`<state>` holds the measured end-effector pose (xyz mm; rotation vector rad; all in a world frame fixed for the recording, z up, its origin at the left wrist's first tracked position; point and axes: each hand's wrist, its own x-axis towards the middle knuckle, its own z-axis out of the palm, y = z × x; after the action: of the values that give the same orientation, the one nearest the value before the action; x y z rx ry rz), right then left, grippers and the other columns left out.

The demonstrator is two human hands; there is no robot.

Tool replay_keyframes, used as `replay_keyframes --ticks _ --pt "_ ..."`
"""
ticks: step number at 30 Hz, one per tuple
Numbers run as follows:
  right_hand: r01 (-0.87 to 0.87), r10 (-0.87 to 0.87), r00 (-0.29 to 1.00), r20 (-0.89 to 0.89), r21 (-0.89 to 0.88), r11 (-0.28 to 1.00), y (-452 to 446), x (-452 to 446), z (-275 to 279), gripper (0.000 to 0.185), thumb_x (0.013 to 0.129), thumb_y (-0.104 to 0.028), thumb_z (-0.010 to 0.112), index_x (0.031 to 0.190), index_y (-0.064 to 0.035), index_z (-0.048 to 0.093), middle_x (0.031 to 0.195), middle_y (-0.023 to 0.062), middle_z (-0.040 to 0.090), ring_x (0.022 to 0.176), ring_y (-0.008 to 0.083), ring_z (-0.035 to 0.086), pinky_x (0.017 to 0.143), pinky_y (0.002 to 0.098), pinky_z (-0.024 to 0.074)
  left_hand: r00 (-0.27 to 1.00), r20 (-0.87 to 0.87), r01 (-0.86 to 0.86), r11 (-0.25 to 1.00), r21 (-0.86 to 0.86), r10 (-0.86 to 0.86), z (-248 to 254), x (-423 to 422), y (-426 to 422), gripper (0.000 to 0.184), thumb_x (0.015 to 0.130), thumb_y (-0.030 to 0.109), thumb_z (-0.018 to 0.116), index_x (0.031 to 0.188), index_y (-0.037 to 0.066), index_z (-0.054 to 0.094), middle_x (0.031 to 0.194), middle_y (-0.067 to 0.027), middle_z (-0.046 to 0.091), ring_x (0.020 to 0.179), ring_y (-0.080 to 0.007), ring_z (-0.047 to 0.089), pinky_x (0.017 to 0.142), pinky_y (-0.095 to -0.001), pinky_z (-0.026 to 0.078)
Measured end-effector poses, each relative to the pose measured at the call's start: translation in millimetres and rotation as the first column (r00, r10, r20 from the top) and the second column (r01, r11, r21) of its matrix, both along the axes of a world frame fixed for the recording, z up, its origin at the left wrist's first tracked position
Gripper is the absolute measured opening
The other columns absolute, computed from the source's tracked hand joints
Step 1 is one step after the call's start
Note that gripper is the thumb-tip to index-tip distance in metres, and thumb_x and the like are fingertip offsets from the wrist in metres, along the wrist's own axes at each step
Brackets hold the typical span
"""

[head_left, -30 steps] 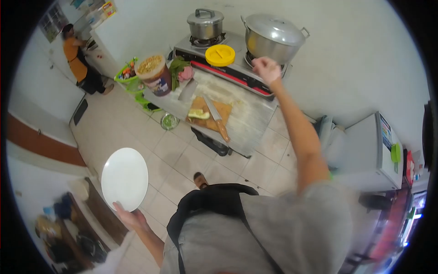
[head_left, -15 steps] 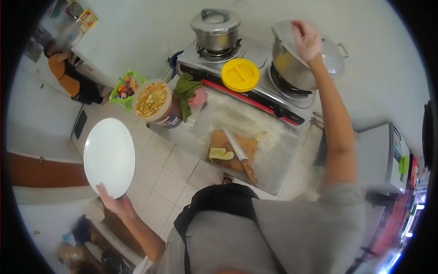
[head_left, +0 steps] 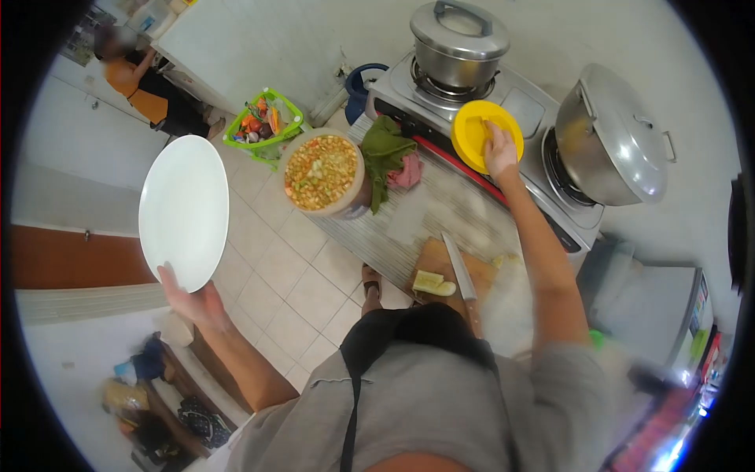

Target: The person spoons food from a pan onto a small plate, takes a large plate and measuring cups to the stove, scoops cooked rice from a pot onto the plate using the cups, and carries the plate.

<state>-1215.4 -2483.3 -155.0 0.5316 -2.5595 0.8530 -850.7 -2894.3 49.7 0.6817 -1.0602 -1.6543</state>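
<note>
On the left, my left hand (head_left: 197, 305) grips the lower edge of a white oval plate (head_left: 185, 208), its thumb on the top face. My right hand (head_left: 501, 151) reaches over the stove front, its fingers closed on the raised grip of a round yellow lid (head_left: 472, 135). A tub of chopped vegetables (head_left: 321, 173) stands uncovered on the table, beside a green cloth (head_left: 385, 156) and a pink cloth (head_left: 406, 171). Nearer to me, a knife (head_left: 460, 267) and pale green vegetable pieces (head_left: 432, 283) lie on a wooden board (head_left: 481, 275).
On the stove (head_left: 523, 114) sit a lidded pot (head_left: 460, 49) and a larger lidded pot (head_left: 609, 141). A green basket (head_left: 263, 122) of vegetables stands behind the tub. Another person (head_left: 149, 90) is at the far left counter. A fridge (head_left: 649, 311) stands at the right.
My right hand has come down from the large pot onto the yellow lid. The plate has risen slightly in view, still in my left hand. The camera view has shifted, moving the table and stove rightward.
</note>
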Motion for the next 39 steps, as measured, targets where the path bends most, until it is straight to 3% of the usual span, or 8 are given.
replay_keyframes --ticks 8,17,23,24,26,28,30,39 --pt "-0.602 0.609 0.771 0.184 -0.1 0.792 -201 103 114 0.037 0.088 -0.007 0.047 0.124 -0.01 0.055 0.096 0.0179 0.055 0.087 0.0363 0.058 0.08 0.0403 0.0475 0.994 -0.077 0.081 0.997 -0.013 -0.081 7 -51 -65 0.04 0.098 0.028 0.048 0.128 0.001 0.048 0.116 -0.006 0.061 0.102 -0.0166 0.06 0.083 -0.0301 0.05" --pt "-0.577 0.536 0.772 0.34 0.024 0.816 -268 130 57 0.041 0.088 -0.01 0.051 0.127 -0.0199 0.054 0.103 0.0144 0.054 0.095 0.0307 0.058 0.083 0.0396 0.0481 0.981 -0.006 0.193 0.98 -0.05 -0.194 0 -86 -138 0.044 0.095 0.021 0.052 0.13 -0.005 0.045 0.121 -0.0141 0.056 0.11 -0.0212 0.055 0.092 -0.0326 0.046" --pt "-0.478 0.481 0.877 -0.004 -0.132 0.869 -174 92 203 0.033 0.091 -0.015 0.053 0.123 -0.0079 0.054 0.111 0.0115 0.057 0.11 0.0263 0.054 0.094 0.038 0.0432 0.947 0.153 0.318 0.895 -0.314 -0.283 -38 -95 -206 0.052 0.097 0.03 0.047 0.135 -0.005 0.04 0.135 -0.015 0.046 0.124 -0.0271 0.044 0.107 -0.0405 0.032" --pt "-0.248 0.311 0.851 -0.423 0.199 0.948 -135 55 211 0.032 0.092 -0.019 0.054 0.118 -0.0006 0.055 0.107 0.0114 0.061 0.107 0.0242 0.057 0.091 0.0363 0.0453 0.944 0.151 0.328 0.885 -0.329 -0.294 -34 -100 -202 0.052 0.097 0.03 0.047 0.135 -0.005 0.039 0.135 -0.015 0.046 0.125 -0.0271 0.044 0.107 -0.0404 0.032" --pt "0.159 -0.174 0.984 -0.048 -0.232 0.96 -37 29 286 0.026 0.092 -0.021 0.052 0.111 -0.0056 0.06 0.099 0.0166 0.066 0.078 0.0296 0.065 0.07 0.0368 0.052 0.954 0.066 0.299 0.931 -0.207 -0.292 -12 -108 -174 0.051 0.097 0.029 0.047 0.135 -0.005 0.04 0.135 -0.0145 0.046 0.125 -0.0267 0.043 0.107 -0.0395 0.031" --pt "0.663 -0.654 0.743 -0.143 0.024 0.748 93 -52 282 0.034 0.091 -0.038 0.049 0.1 -0.0101 0.065 0.098 0.0221 0.066 0.082 0.0369 0.066 0.075 0.0404 0.052 0.97 -0.007 0.241 0.969 -0.051 -0.242 -9 -100 -158 0.051 0.097 0.029 0.047 0.134 -0.005 0.04 0.135 -0.014 0.046 0.125 -0.0262 0.042 0.107 -0.0388 0.03" --pt "0.676 -0.719 0.677 -0.159 0.521 0.521 199 -92 259 0.05 0.09 -0.051 0.043 0.107 -0.0075 0.062 0.128 0.0201 0.054 0.113 0.038 0.055 0.094 0.0425 0.0449 0.976 0.127 0.199 0.963 -0.182 -0.178 -15 -89 -155 0.043 0.095 0.028 0.054 0.126 -0.002 0.048 0.117 -0.0073 0.058 0.102 -0.0177 0.056 0.082 -0.0304 0.047" --pt "0.911 -0.94 0.326 0.1 0.234 0.34 228 -113 227 0.045 0.085 -0.033 0.055 0.122 -0.0065 0.057 0.121 0.0175 0.06 0.108 0.0322 0.06 0.091 0.039 0.0475 0.986 0.155 0.104 0.942 -0.32 -0.057 -8 -65 -111 0.04 0.095 0.024 0.056 0.123 -0.002 0.05 0.111 -0.0067 0.06 0.095 -0.0151 0.057 0.075 -0.0279 0.046"
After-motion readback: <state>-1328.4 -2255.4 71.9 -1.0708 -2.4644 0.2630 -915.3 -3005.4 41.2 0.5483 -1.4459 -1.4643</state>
